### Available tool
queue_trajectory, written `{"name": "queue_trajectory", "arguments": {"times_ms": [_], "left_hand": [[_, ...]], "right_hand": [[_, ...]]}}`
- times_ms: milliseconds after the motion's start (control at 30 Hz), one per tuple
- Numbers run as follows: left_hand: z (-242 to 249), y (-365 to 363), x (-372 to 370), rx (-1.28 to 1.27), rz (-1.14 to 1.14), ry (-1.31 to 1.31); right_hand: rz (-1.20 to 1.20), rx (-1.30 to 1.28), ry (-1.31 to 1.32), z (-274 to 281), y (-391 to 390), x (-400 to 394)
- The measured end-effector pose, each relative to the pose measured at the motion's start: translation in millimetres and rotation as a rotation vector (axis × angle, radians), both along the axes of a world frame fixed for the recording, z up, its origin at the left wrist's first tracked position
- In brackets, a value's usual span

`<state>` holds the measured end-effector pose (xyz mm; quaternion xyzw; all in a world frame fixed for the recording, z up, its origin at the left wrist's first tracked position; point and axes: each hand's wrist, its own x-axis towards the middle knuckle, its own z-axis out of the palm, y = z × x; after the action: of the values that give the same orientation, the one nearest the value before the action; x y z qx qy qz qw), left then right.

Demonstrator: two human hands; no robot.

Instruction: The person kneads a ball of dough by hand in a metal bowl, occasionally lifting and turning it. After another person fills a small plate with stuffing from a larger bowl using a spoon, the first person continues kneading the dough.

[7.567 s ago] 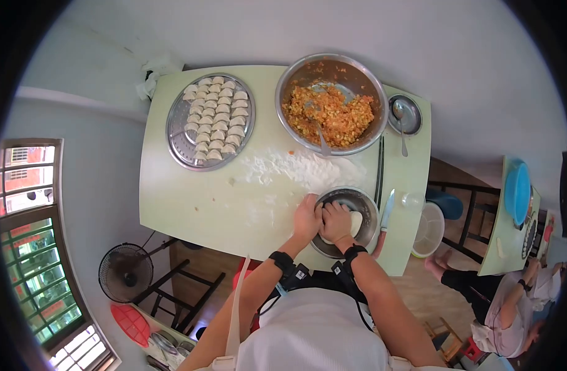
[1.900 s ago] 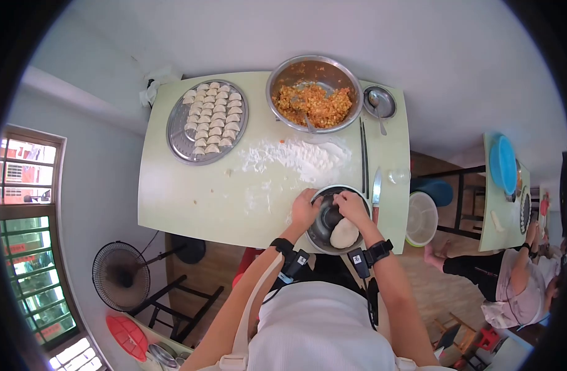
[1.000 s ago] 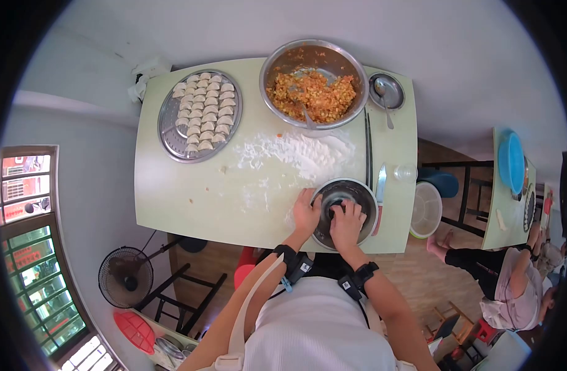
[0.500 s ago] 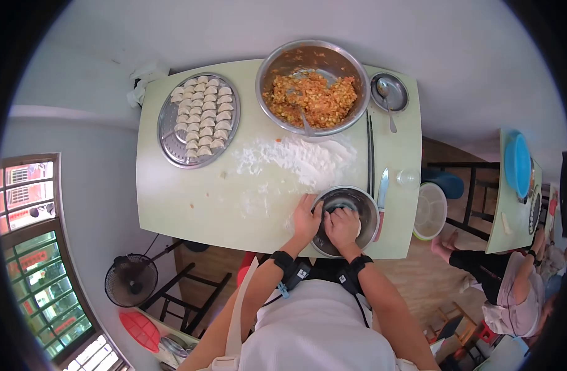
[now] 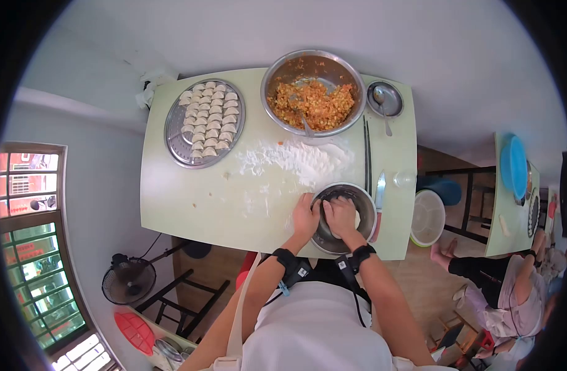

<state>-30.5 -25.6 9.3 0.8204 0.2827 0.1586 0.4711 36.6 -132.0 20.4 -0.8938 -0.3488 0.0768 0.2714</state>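
Dough (image 5: pixel 356 217) sits in the small steel bowl (image 5: pixel 365 199) at the near right edge of my desk (image 5: pixel 191 198), and almost all of it is buried under my right hand (image 5: pixel 340 216); only a pale sliver shows beside my fingers. That hand's grip is pressed down into the dough, fingers together. My left hand (image 5: pixel 306 216) rests against the bowl's left rim, fingers curved on the metal.

A pale green top carries a patch of loose flour (image 5: pixel 296 159) in the middle. Behind it stands a big bowl of orange filling (image 5: pixel 313 104) with a spoon stuck in, and to its left a round tray of dumplings (image 5: pixel 206 120) in rows. A small dish with a spoon (image 5: pixel 385 99) sits at the far right corner, chopsticks (image 5: pixel 366 154) and a knife (image 5: pixel 380 190) lie along the right side.

Grey walls surround the desk, a window is at left, a fan (image 5: pixel 129 279) stands on the floor. Another person (image 5: pixel 506 290) is half cut off at lower right.
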Motion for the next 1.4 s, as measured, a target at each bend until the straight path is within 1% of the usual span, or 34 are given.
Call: {"name": "queue_trajectory", "arguments": {"times_ms": [33,100,133,200,233,300,333,367,433,500,567,600,667,767,900,1067,1167,1233,1267,1333,1367,1400], "left_hand": [[-1.3,-2.5,-2.6,0.004,0.005,0.007],[-4.4,-2.9,-3.4,0.016,-0.013,0.009],[-3.7,-1.8,-1.9,0.031,-0.018,0.022],[-0.8,-2.5,-2.9,0.02,-0.019,0.019],[0.7,-2.8,-1.1,0.015,-0.017,0.02],[-1.0,-6.7,-4.2,0.001,0.004,0.027],[-2.4,-5.3,-3.8,-0.01,0.03,0.036],[-5.4,-3.7,-2.0,-0.006,0.034,0.039],[-3.0,-3.8,-4.0,0.028,0.005,0.027],[-3.6,-2.2,-2.0,0.038,-0.003,0.022],[0.2,-2.4,-3.5,0.004,-0.011,0.033],[0.4,-1.8,-4.3,0.002,-0.012,0.045],[1.6,0.0,-2.0,-0.006,-0.043,0.052],[1.8,0.1,-1.4,0.017,-0.041,0.034],[5.9,-0.2,0.1,-0.018,-0.021,0.021],[9.7,-3.1,0.9,-0.024,0.051,0.077],[2.9,-6.2,1.0,0.02,0.122,0.05],[-3.3,-3.5,-0.2,0.033,0.127,0.057],[-7.3,-5.2,-2.3,0.042,0.125,0.077],[-9.6,-6.2,-4.0,0.012,0.119,0.044],[-9.6,-5.2,-3.0,0.001,0.128,0.013],[-5.2,-5.4,-2.4,-0.006,0.144,0.015]], "right_hand": [[-0.005,0.0,-0.008,0.8,-7.4,-0.4],[0.117,0.265,0.151,1.1,-25.5,5.7],[0.114,0.263,0.14,16.6,-27.7,11.8],[-0.133,-0.158,0.589,44.9,-34.5,19.1],[-0.137,-0.157,0.585,43.5,-32.1,16.3],[-0.234,-0.206,0.108,34.5,-19.4,0.4],[-0.18,-0.19,0.04,30.9,-17.0,-6.5],[-0.176,-0.188,0.043,26.7,-14.8,-9.3],[-0.007,0.069,-0.248,20.1,-15.9,-20.4],[0.01,0.067,-0.264,15.2,-15.7,-19.5],[-0.126,0.123,-0.321,9.9,-9.4,-16.5],[-0.128,0.12,-0.311,7.0,-8.4,-15.9],[-0.05,0.116,-0.285,1.0,-5.2,-10.6],[-0.055,0.099,-0.215,-3.8,3.2,-1.4],[-0.027,0.095,-0.199,-7.7,12.8,8.9],[-0.024,0.106,-0.18,-15.8,20.4,18.2],[-0.009,0.087,-0.181,-15.5,18.3,19.4],[0.06,0.088,-0.064,-7.3,10.3,18.9],[0.055,0.077,-0.068,-2.6,-1.3,17.7],[0.151,0.139,0.069,26.9,-20.2,17.3],[0.145,0.135,0.062,31.7,-24.8,13.9],[0.009,0.045,0.081,35.4,-28.6,5.5]]}}
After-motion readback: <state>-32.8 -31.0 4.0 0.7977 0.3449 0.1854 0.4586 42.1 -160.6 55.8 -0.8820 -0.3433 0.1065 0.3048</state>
